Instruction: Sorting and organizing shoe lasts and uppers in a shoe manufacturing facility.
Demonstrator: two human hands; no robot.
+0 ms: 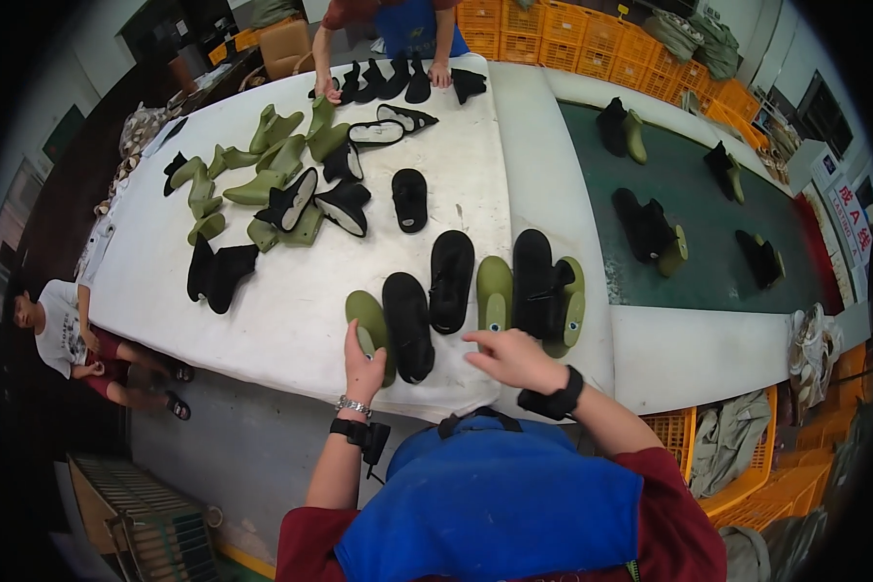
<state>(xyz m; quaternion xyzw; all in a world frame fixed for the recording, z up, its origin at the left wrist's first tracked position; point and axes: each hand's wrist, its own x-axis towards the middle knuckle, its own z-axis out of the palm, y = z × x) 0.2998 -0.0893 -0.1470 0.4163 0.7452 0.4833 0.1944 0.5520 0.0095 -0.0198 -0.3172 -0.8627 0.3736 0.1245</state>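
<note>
My left hand is closed round the near end of a green shoe last at the table's front edge. Beside that last lies a black shoe upper, and a second black upper is just right of it. My right hand holds nothing that I can see. Its thumb and forefinger are apart, near the lower end of another green last. Further right a long black upper lies against a green last with a black piece at its side.
Green lasts and black uppers are heaped on the white table. Across it, another person's hands are by a row of black uppers. Uppers and lasts lie on a green belt. Orange crates line the back. Someone sits left.
</note>
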